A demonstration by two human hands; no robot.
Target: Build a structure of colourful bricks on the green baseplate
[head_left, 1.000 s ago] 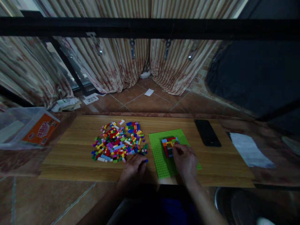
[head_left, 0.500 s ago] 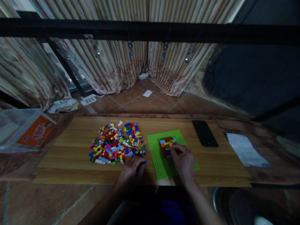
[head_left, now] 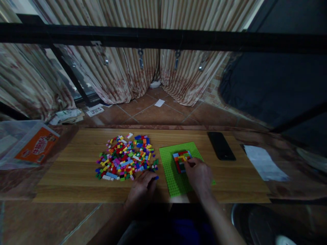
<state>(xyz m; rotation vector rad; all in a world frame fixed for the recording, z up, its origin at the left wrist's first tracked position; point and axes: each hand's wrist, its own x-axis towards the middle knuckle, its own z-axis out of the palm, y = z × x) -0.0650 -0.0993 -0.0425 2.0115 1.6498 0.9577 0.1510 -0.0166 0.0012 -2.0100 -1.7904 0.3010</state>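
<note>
A heap of small coloured bricks lies on the wooden table. To its right sits a green baseplate carrying a block of stacked coloured bricks. My right hand rests on the baseplate, its fingertips curled and pressed against the near right side of the stacked block. Beside the near edge of the heap is my left hand, its fingers closed around a small blue brick that pokes out at the fingertips.
A black phone lies right of the baseplate, and a white sheet of paper further right. At the far left stands a clear plastic box with an orange label. A black bar crosses the top; curtains hang behind.
Both hands stay where they were. The right fingertips have crept slightly further onto the stacked block. The view has tilted down a little.
</note>
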